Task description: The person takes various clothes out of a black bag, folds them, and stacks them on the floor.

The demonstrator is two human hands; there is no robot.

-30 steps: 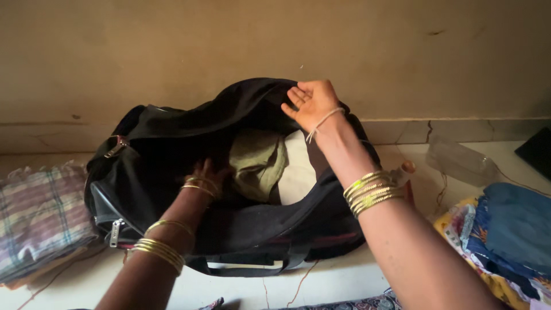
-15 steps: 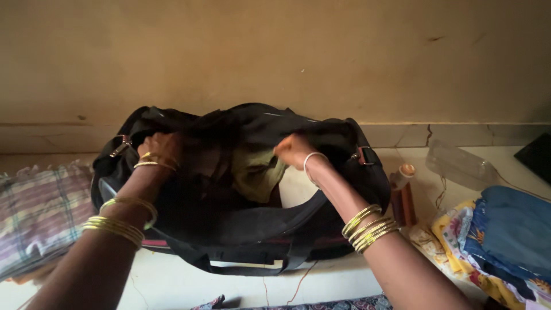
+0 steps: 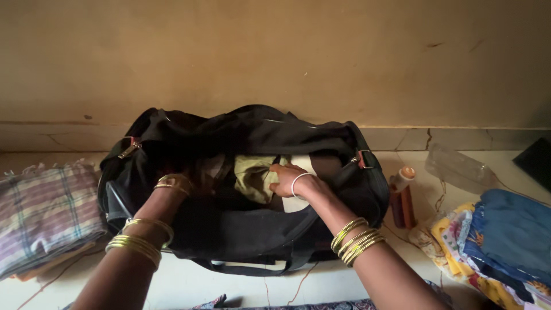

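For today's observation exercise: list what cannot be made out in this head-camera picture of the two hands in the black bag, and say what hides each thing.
- Left hand: its fingers are sunk in the black duffel bag, hidden by dark fabric.
- Right hand: its fingertips press into the olive cloth; its grip is unclear.
- Bag's contents: mostly in shadow.
- Striped cloth: cut off by the left edge.
- Folded blue clothes: cut off by the right edge.

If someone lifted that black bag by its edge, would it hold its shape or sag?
Probably sag: the black bag looks like soft fabric, its top folding in creases around the right hand. It likely isn't heavy, since only a green cloth and something pale show inside.
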